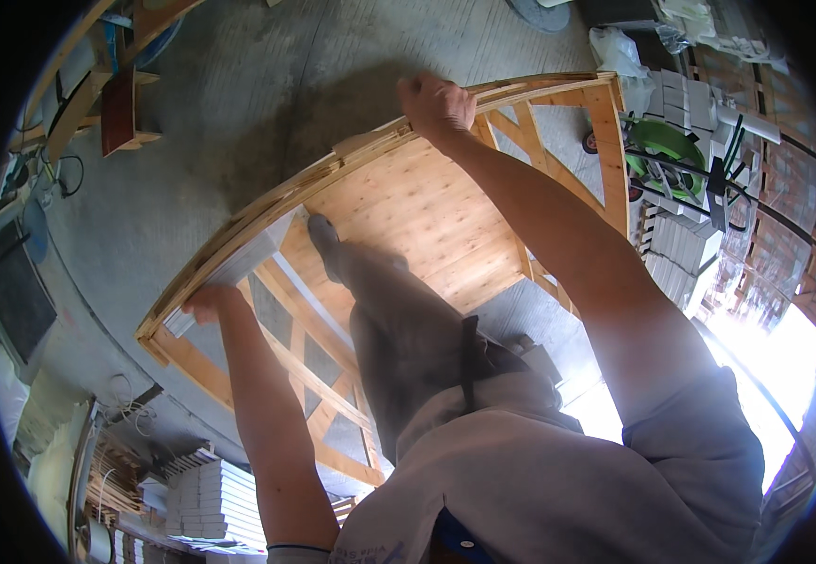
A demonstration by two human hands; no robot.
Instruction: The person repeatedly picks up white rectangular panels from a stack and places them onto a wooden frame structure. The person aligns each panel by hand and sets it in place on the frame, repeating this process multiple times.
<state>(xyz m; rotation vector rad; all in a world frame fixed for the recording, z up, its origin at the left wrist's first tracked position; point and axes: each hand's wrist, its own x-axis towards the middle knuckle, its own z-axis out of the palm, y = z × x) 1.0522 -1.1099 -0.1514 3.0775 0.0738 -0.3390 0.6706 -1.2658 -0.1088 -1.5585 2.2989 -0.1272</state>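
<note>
A large wooden frame (605, 141) built of slats and diagonal struts spreads out in front of me, with a pale plywood panel (427, 207) across its middle. My right hand (438, 105) is closed over the far top rail, right of centre. Farther left, my left hand (206, 303) grips the same long edge close to its left corner, beside a whitish strip (248, 249); some of its fingers are hidden behind the wood. One of my legs reaches forward over the plywood, and its dark shoe (325, 240) shows near the far rail.
Grey concrete floor (239, 85) surrounds the frame. At the right are a green round reel or wheel (666, 155) and stacked white blocks or boxes (681, 244). More white stacks (211, 498) stand lower left. A wooden structure with a reddish-brown board (118, 113) is upper left.
</note>
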